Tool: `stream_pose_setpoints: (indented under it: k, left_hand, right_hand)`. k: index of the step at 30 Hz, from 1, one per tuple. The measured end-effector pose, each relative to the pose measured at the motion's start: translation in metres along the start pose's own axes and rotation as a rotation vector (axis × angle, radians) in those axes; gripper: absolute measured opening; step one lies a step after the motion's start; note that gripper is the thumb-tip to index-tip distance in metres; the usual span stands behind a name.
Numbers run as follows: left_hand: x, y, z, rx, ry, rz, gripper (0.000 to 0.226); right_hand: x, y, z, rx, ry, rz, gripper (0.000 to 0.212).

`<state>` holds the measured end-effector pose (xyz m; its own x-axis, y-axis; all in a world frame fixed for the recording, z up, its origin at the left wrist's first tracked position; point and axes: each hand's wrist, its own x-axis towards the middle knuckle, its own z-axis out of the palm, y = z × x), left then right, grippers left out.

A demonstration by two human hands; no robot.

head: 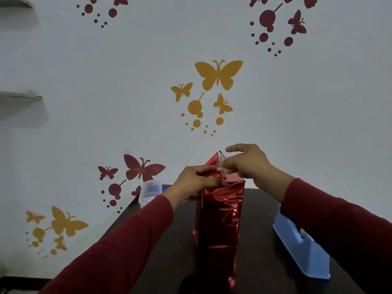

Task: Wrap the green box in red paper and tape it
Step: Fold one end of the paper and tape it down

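Observation:
The box stands upright on the dark table (265, 219), covered in shiny red paper (220, 211); only a sliver of green shows at its top. My left hand (195, 183) presses the folded paper down at the top left corner. A pointed red flap (213, 159) sticks up at the top. My right hand (248, 163) pinches a short strip of clear tape (220, 161) against that flap.
A light blue tape dispenser (301, 242) sits on the table to the right of the box. A translucent plastic container (149, 193) stands at the table's far left corner. A white wall with butterfly stickers rises right behind the table.

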<state>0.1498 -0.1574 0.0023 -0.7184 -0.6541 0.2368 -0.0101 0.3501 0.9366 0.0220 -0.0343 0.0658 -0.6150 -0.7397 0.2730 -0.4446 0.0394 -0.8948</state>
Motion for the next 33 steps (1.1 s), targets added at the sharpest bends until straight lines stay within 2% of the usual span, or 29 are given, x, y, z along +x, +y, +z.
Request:
stream_pose_setpoints:
  k: [2, 7, 9, 12, 15, 17, 20, 23, 29, 33]
  left_hand:
    - [0.002, 0.002, 0.002, 0.039, -0.002, -0.001, 0.041]
    - [0.012, 0.001, 0.007, 0.097, 0.059, -0.009, 0.053]
    - [0.014, 0.001, 0.009, 0.107, 0.075, -0.008, 0.055]
    - [0.017, 0.0, 0.013, 0.142, 0.089, 0.003, 0.07]
    - [0.015, 0.001, 0.013, 0.142, 0.052, 0.01, 0.05]
    - [0.014, 0.001, 0.013, 0.144, 0.027, 0.005, 0.049]
    - [0.014, 0.0, 0.012, 0.136, 0.024, -0.005, 0.052]
    - [0.015, -0.002, 0.011, 0.134, 0.017, -0.007, 0.052]
    - [0.017, -0.004, 0.013, 0.167, 0.031, -0.01, 0.071]
    - [0.015, -0.004, 0.012, 0.176, 0.05, -0.011, 0.07]
  right_hand:
    - [0.0, 0.0, 0.0, -0.009, -0.001, -0.003, 0.048]
    - [0.004, -0.005, 0.004, 0.042, -0.006, -0.023, 0.044]
    - [0.003, -0.01, 0.006, 0.153, -0.052, -0.041, 0.042]
    - [0.003, -0.022, 0.011, 0.421, -0.15, -0.007, 0.04]
    - [0.006, -0.027, 0.016, 0.508, -0.203, 0.054, 0.04]
    - [0.007, -0.025, 0.018, 0.413, -0.189, 0.042, 0.04]
    - [0.007, -0.021, 0.016, 0.095, -0.075, -0.119, 0.045]
    - [0.006, -0.02, 0.015, -0.074, -0.058, -0.228, 0.045]
    - [0.013, -0.013, 0.013, -0.06, -0.02, -0.143, 0.044]
    - [0.021, -0.003, 0.002, -0.057, -0.039, -0.048, 0.047]
